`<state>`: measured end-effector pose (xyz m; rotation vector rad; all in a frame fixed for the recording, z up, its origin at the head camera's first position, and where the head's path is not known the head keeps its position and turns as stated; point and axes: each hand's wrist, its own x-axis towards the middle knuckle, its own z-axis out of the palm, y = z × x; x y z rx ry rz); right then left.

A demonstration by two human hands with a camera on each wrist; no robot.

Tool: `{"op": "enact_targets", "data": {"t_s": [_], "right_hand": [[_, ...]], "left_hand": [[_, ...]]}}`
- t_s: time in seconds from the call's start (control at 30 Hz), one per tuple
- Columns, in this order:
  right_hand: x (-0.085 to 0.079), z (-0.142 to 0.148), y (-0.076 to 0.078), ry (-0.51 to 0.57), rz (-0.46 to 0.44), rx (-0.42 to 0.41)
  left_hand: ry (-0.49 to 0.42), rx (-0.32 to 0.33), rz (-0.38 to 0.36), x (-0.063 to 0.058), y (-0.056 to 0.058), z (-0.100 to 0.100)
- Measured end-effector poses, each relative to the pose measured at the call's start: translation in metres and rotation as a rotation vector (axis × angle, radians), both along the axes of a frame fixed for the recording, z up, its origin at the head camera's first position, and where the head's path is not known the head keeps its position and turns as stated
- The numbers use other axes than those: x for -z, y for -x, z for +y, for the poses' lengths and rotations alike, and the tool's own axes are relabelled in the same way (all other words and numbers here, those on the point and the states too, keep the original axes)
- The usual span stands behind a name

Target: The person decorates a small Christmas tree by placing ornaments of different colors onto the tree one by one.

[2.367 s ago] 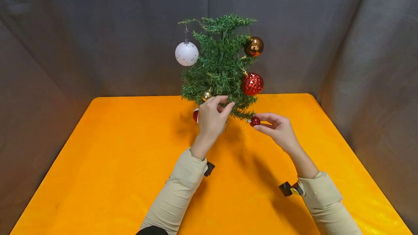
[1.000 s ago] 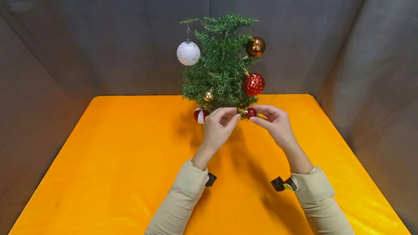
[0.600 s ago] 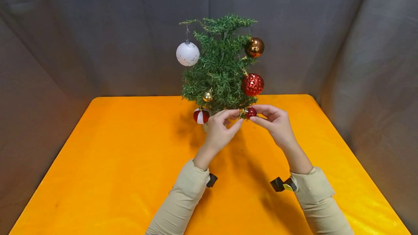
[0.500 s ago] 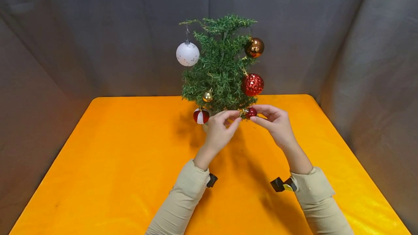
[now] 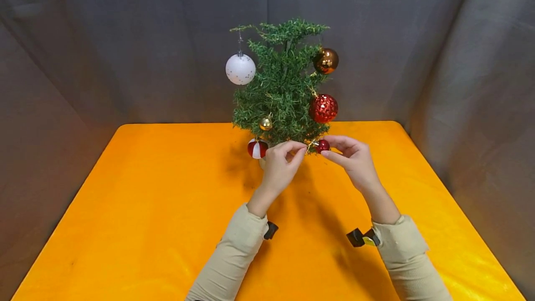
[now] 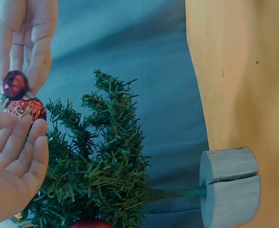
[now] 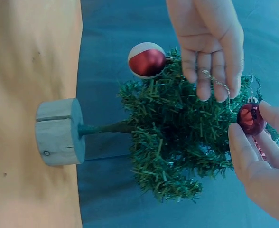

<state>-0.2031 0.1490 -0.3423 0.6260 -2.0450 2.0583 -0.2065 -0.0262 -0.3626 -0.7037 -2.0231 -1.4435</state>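
Note:
My right hand (image 5: 357, 161) holds a small shiny red bauble (image 5: 323, 147) between thumb and fingers, beside the lower right branches of a small artificial Christmas tree (image 5: 284, 82). The bauble's silver cap points left. From it runs a thin gold string (image 7: 220, 83), seen in the right wrist view across the left fingers. My left hand (image 5: 279, 166) pinches this string between thumb and index finger; its other fingers are loosely bent in the left wrist view. Both hands are in front of the tree's lower part.
On the tree hang a white bauble (image 5: 240, 69), a copper one (image 5: 326, 61), a large textured red one (image 5: 323, 108), a small gold one (image 5: 265, 123) and a red-and-white one (image 5: 257, 148). The tree's wooden base (image 6: 230, 190) stands on the orange table (image 5: 167, 208); grey curtains (image 5: 125, 50) surround it.
Both hands have moved: the right hand brought the red bauble slightly left and up, the left hand came down and right toward it. The left thumb and index finger have closed on the string.

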Motion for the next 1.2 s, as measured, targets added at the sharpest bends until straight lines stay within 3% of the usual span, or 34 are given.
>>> {"op": "enact_targets", "data": {"t_s": [0.27, 0.53, 0.87, 1.2], "right_hand": [[0.013, 0.000, 0.003, -0.037, -0.033, -0.010], [0.021, -0.004, 0.005, -0.095, -0.070, -0.081], [0.029, -0.008, 0.008, -0.148, -0.112, -0.172], [0.028, -0.011, 0.008, -0.183, -0.118, -0.196]], "left_hand": [[-0.037, -0.030, 0.012, -0.004, 0.000, -0.002], [-0.062, -0.062, 0.062, -0.008, 0.001, -0.003], [-0.064, -0.025, 0.067, -0.013, 0.003, -0.005], [-0.026, -0.006, 0.060, -0.016, 0.005, -0.006]]}}
